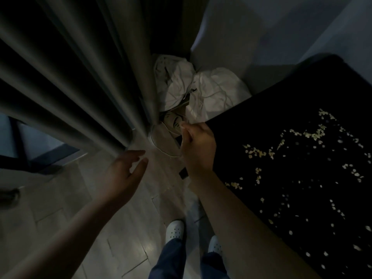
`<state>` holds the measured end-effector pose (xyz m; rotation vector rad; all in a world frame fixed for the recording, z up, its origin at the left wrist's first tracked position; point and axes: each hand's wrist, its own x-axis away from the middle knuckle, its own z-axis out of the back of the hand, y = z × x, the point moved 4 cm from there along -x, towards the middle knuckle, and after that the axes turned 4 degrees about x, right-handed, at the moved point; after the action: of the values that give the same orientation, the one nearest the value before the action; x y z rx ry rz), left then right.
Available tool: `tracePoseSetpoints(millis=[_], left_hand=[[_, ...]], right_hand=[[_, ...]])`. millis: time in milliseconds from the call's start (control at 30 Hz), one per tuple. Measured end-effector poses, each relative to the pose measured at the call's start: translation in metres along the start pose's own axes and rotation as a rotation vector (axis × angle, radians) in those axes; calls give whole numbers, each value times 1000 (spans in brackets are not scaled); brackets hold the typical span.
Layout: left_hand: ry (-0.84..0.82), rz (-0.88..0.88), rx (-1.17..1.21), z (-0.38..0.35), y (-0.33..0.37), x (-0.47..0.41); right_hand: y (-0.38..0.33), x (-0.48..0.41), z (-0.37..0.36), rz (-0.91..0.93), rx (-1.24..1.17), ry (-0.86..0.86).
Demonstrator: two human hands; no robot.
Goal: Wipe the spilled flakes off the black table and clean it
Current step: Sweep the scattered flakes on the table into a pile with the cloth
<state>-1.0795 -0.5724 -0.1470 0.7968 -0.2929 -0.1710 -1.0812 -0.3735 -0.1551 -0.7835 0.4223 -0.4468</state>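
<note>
Black table (261,121) strewn with flakes (255,153); left hand (123,172) spread, right hand (198,149) curled, hold unclear.

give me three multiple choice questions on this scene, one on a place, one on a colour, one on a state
1. Where do the spilled flakes lie?
A. on the white cloth
B. on the black table
C. on the curtain

2. What colour are the person's shoes?
A. white
B. red
C. black

3. How is the left hand?
A. gripping a cloth
B. pressing on the table
C. open, holding nothing

Answers:
1 B, the pale flakes are scattered across the table's dark top.
2 A, both shoes show white below the blue trouser legs.
3 C, its fingers are spread and hold nothing.
</note>
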Motion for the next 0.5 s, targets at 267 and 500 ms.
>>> tracePoseSetpoints(millis=[267,500], left_hand=[[-19,-41,-58,7,-3,-13],[-87,-140,-6,-19,34,-28]], right_hand=[[15,-7,23,4,204,23],[76,-5,101,-258,257,295]])
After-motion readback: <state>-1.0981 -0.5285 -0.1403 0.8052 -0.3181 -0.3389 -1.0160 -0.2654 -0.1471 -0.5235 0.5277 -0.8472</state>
